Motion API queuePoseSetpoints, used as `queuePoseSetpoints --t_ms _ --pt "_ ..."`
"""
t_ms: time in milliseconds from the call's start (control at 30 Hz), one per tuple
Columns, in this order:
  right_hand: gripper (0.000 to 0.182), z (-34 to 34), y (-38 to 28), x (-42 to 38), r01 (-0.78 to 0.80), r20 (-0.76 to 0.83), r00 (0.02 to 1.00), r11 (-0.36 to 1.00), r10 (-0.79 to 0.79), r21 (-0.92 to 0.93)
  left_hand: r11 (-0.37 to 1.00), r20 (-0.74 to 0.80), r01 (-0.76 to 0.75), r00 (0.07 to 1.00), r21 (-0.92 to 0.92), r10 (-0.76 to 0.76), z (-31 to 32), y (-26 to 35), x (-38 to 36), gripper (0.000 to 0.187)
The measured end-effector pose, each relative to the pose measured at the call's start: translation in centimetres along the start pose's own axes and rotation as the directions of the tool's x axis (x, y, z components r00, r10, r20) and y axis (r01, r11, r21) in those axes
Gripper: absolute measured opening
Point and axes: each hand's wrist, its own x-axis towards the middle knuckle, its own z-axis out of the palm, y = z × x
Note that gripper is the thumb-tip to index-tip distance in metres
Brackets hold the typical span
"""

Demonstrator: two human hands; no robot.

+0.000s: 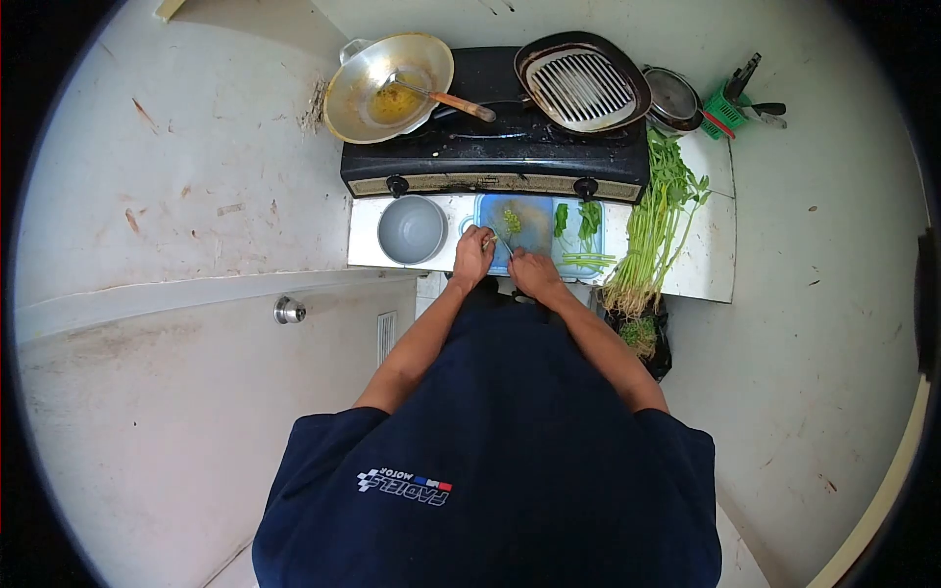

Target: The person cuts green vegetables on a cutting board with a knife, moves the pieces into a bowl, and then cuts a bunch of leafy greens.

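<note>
My left hand (473, 255) and my right hand (534, 271) are close together at the front edge of a blue cutting board (534, 211) on the counter. Between them runs a thin green stem (498, 240), pinched by the fingers of both hands. A small heap of cut green pieces (512, 220) lies on the board just beyond my fingers. More green stalks and leaves (586, 240) lie on the board's right half.
A grey bowl (412, 230) sits left of the board. A long bundle of leafy greens (652, 230) with roots lies at the right. Behind is a black stove (495, 157) with a wok (387, 86) holding a spatula, and a grill pan (583, 83).
</note>
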Motion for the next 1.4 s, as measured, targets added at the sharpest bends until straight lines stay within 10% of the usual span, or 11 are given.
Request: queuePoseSetpoints --t_ms 1400 --pt "0.024 0.9 0.2 -0.5 -0.021 0.044 0.999 0.999 0.023 -0.031 0.999 0.012 -0.035 0.999 -0.014 0.035 -0.8 0.5 -0.2 0.007"
